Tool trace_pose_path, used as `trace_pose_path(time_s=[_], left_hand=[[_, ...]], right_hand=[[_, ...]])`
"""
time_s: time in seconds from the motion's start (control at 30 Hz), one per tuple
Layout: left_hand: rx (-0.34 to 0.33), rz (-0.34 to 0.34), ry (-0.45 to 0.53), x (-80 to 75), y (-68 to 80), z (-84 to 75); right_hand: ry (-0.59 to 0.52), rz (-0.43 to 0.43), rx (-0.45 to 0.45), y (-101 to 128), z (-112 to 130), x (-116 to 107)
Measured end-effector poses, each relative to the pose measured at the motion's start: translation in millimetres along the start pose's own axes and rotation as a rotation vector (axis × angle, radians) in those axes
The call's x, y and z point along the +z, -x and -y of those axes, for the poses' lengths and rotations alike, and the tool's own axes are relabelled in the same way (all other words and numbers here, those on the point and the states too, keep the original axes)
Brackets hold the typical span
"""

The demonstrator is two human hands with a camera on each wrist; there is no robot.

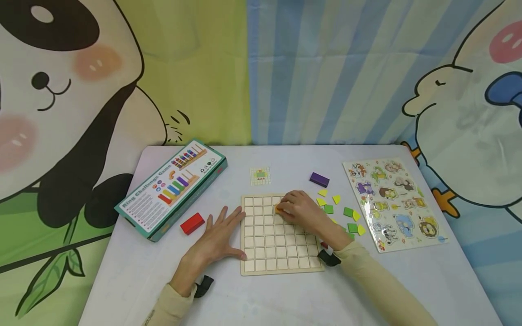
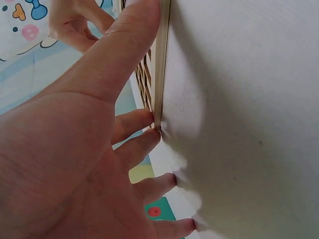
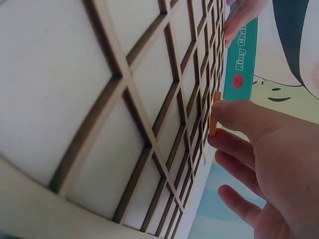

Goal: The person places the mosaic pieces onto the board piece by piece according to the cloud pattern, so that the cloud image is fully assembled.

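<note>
A wooden grid board lies on the white table in front of me. My right hand rests over its upper part and pinches a small orange tile against the grid. My left hand lies flat on the table with straight fingers, its fingertips touching the board's left edge. Loose green and yellow tiles lie to the right of the board.
A teal "Ring Challenge Game" box sits at the left with a red block beside it. A purple block, a small pattern card and an animal puzzle board lie behind and to the right.
</note>
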State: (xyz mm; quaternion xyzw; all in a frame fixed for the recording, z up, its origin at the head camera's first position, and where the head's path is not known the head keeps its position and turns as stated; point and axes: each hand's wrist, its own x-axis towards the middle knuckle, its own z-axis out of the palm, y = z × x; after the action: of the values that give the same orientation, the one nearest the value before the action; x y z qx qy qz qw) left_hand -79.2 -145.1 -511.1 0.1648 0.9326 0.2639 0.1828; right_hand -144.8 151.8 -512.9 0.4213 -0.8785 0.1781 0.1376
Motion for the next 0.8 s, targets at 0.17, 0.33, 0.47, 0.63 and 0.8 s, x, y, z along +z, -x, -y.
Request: trace_pose_path(time_s=[0.17, 0.33, 0.47, 0.63, 0.8], left_hand=[[0.002, 0.0, 0.008, 0.1, 0.5, 0.0], [0.002, 0.0, 0.01, 0.1, 1.0, -0.5], [0.001, 0.0, 0.012, -0.7, 1.1, -1.1], [-0.003, 0.001, 0.022, -2.5, 1.2, -3.2], [-0.008, 0.009, 0.019, -3.4, 0.7, -4.1]], right_hand=[[0.006, -0.014, -0.031, 0.0, 0.0, 4.9], [0.006, -0.001, -0.026, 0.3, -0.1, 6.2], [0.007, 0.022, -0.009, 0.6, 0.3, 5.6], [0.015, 0.03, 0.001, 0.6, 1.8, 5.2], [0.026, 0.041, 0.019, 0.8, 3.2, 5.7]])
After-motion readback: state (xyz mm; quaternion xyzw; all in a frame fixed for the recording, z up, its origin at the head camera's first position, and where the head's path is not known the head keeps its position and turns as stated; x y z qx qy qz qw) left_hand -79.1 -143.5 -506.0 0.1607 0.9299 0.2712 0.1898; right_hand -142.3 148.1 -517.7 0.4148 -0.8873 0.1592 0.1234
